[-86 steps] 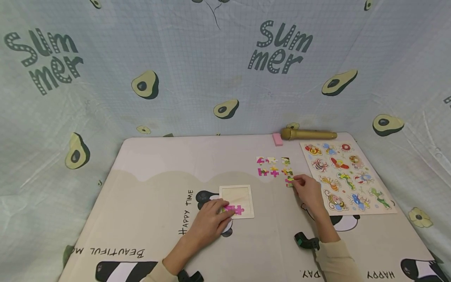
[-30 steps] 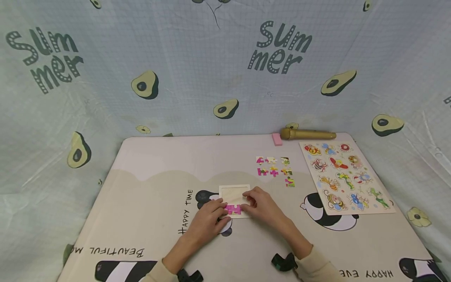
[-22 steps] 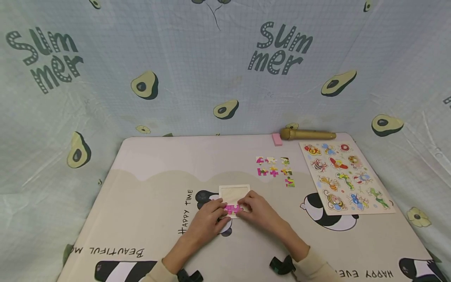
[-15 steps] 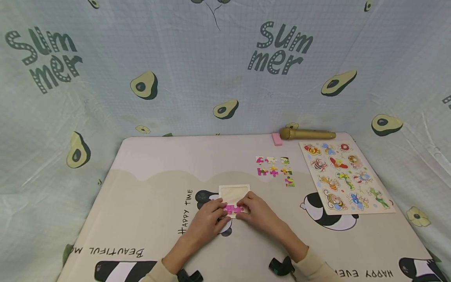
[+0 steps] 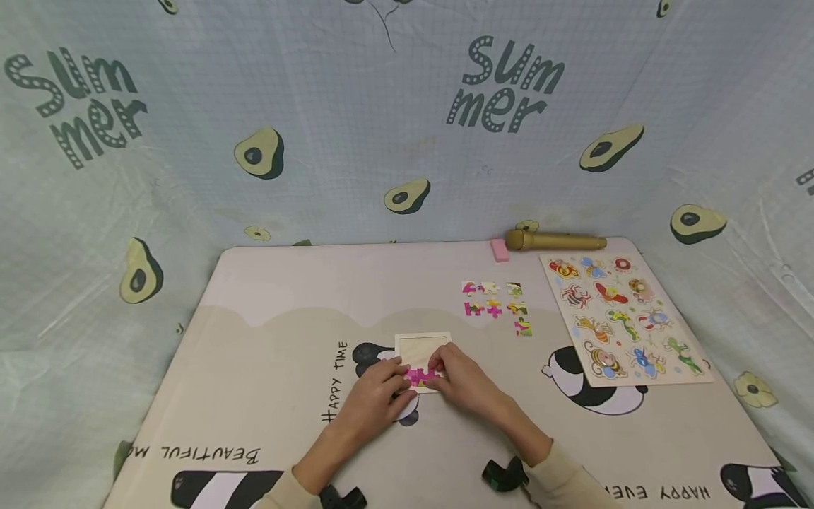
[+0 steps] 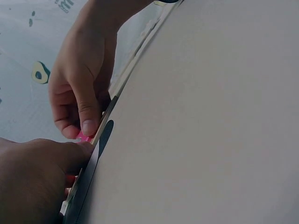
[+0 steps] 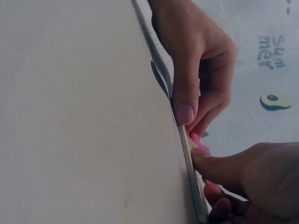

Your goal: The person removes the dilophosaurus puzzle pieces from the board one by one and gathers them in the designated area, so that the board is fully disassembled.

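A small wooden puzzle tray (image 5: 422, 338) lies in front of me, with joined pink jigsaw pieces (image 5: 417, 377) along its near side. My left hand (image 5: 376, 387) grips the tray's left side, thumb at the near edge and fingers over the left end of the pieces. From the right, my right hand (image 5: 467, 378) pinches a pink jigsaw piece (image 7: 198, 139) between thumb and fingers at the right end of that row. The right wrist view shows this piece standing a little above the tray rim, with green on it. My fingers hide part of the row.
Several loose jigsaw pieces (image 5: 494, 309) lie in rows beyond the tray to the right. A board of cartoon insects (image 5: 610, 322) lies farther right. At the back edge are a gold-coloured microphone-shaped rod (image 5: 556, 241) and a pink block (image 5: 499, 250). A patterned curtain (image 5: 331, 106) stands behind.
My right hand has come left from the loose pieces to the tray, its fingers settling on the right end of the pink row. My left hand has stayed at the tray's left side.
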`<state>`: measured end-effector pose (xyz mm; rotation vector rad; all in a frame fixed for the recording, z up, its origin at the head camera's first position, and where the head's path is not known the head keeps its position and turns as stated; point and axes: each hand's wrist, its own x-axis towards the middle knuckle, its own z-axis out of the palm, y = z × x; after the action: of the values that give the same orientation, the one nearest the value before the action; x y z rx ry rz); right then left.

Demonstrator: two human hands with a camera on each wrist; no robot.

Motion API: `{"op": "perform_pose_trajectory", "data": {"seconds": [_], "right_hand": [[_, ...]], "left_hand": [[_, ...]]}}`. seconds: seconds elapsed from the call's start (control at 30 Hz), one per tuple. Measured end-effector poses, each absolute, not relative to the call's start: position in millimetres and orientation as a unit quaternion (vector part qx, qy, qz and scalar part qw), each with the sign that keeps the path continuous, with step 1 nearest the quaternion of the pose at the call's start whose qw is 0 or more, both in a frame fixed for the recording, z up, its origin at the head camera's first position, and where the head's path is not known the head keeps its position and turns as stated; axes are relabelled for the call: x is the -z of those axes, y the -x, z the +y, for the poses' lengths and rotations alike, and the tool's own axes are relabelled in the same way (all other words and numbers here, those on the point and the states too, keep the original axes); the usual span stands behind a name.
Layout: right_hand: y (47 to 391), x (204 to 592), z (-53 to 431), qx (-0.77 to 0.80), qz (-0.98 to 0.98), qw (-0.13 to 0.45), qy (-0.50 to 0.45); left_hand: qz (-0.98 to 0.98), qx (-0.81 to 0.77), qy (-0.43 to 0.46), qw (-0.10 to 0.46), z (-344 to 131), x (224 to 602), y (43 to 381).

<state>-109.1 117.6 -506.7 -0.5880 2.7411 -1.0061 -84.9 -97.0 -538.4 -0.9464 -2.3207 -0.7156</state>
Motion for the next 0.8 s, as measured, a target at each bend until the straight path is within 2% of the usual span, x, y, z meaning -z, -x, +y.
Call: {"op": "perform_pose_trajectory", "data": {"seconds": [0.43, 0.8], "right_hand": [[117.3, 503.8, 128.2, 0.387, 0.895, 0.101, 0.198], [133.9, 492.5, 151.7, 0.401, 0.904, 0.056, 0.135]], "left_hand": [[-0.869, 0.256, 0.341, 0.249, -95.5, 537.4, 82.5], [-0.873, 0.249, 0.339, 0.247, -95.1, 535.8, 82.2]]}}
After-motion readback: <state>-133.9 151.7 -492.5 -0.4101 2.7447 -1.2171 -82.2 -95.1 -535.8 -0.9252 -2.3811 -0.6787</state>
